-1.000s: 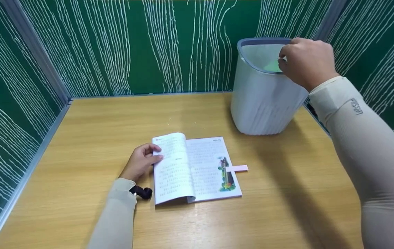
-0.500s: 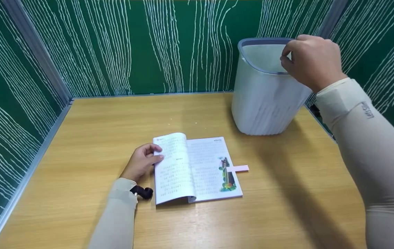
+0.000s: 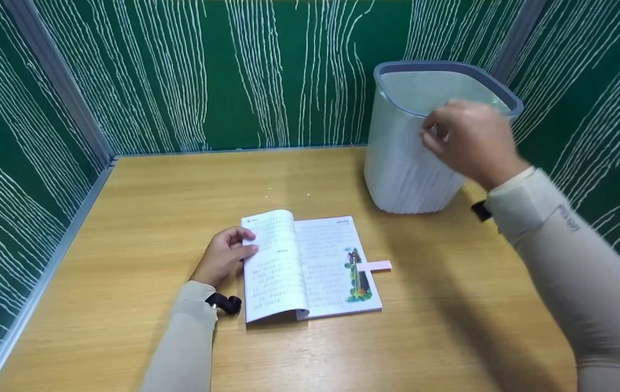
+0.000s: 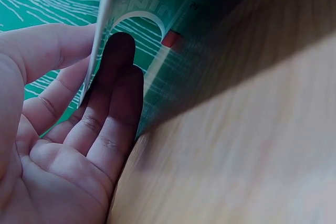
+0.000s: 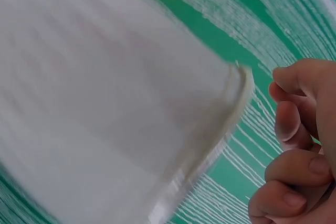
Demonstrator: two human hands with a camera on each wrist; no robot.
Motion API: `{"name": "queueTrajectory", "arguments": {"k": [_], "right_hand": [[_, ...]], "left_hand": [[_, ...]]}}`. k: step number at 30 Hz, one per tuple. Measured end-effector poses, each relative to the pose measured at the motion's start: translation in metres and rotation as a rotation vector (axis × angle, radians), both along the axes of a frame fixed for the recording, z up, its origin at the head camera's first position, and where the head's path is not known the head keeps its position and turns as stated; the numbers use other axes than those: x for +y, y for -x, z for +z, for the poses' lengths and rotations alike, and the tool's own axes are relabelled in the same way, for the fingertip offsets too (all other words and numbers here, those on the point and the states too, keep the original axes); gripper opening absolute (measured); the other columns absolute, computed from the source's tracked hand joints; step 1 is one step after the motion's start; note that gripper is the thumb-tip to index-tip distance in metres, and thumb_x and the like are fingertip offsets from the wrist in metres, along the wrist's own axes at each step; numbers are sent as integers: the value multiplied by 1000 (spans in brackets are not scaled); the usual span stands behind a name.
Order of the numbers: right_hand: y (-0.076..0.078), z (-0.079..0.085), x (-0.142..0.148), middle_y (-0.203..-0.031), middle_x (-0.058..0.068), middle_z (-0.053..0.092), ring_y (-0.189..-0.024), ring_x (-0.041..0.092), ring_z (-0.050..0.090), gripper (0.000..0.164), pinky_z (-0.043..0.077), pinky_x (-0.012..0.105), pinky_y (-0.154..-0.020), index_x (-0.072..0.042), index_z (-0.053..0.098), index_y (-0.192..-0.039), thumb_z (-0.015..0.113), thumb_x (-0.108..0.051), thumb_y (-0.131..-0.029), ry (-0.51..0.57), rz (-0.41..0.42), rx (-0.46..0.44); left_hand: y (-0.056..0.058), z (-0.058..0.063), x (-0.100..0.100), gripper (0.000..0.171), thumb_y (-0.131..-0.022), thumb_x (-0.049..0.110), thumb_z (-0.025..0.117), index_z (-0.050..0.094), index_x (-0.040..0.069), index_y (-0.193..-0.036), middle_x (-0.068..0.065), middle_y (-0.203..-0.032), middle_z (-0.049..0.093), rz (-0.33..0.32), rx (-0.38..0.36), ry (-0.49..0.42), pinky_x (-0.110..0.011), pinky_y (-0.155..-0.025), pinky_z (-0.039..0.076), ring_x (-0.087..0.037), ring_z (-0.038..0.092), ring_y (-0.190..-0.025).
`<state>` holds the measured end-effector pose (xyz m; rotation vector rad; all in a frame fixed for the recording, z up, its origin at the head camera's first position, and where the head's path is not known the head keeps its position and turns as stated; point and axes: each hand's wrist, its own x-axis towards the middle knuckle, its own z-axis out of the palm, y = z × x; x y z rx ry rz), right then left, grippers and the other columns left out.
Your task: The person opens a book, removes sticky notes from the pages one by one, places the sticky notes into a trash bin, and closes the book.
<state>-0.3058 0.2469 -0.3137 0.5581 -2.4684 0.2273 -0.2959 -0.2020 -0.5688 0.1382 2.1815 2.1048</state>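
Note:
An open book (image 3: 323, 277) lies on the table, its left side raised in a curve. At the left edge my left hand (image 3: 222, 253) grips it, thumb on the page and fingers underneath. In the left wrist view, those fingers (image 4: 97, 124) reach under the printed cover. A pink strip (image 3: 378, 265) sticks out past the right page, beside a coloured picture. My right hand (image 3: 470, 141) is in the air in front of the white bin (image 3: 413, 163), blurred. Its fingers (image 5: 296, 169) are loosely curled, with nothing visible between them in the right wrist view.
The bin has a grey-blue rim (image 3: 424, 66) and stands at the back right of the wooden table (image 3: 179, 190). Green walls (image 3: 337, 81) with white wavy lines enclose the back and sides. A few tiny white specks lie behind the book.
My right hand has moved from the bin's rim down toward me. The green thing seen beside it in the bin's mouth earlier is gone from its fingers. The left hand has stayed still.

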Motion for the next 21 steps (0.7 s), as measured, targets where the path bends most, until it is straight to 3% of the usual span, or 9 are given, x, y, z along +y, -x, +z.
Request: {"name": "queueTrajectory", "arguments": {"k": [8, 15, 21], "right_hand": [[-10, -60, -7, -87, 0, 66, -77, 18, 61, 6, 51, 34, -67, -15, 76, -94, 74, -20, -95, 121, 75, -55], [-18, -102, -16, -87, -8, 65, -79, 11, 58, 4, 51, 31, -67, -20, 77, -93, 76, -24, -94, 238, 120, -133], [-27, -144, -21, -86, -7, 68, -76, 10, 58, 4, 51, 29, -66, -17, 77, -92, 78, -21, -93, 372, 149, -182]], "left_hand": [[2, 2, 0, 27, -87, -2, 76, 65, -1, -112, -10, -107, 63, -8, -2, 1, -24, -77, 55, -19, 61, -92], [3, -2, 0, 27, -87, -3, 76, 64, -3, -111, -9, -103, 63, -24, 20, -15, -23, -75, 55, -17, 62, -88], [3, -3, -1, 26, -87, -2, 76, 65, -1, -110, -9, -103, 64, -18, 23, -9, -24, -74, 56, -18, 63, -89]]}}
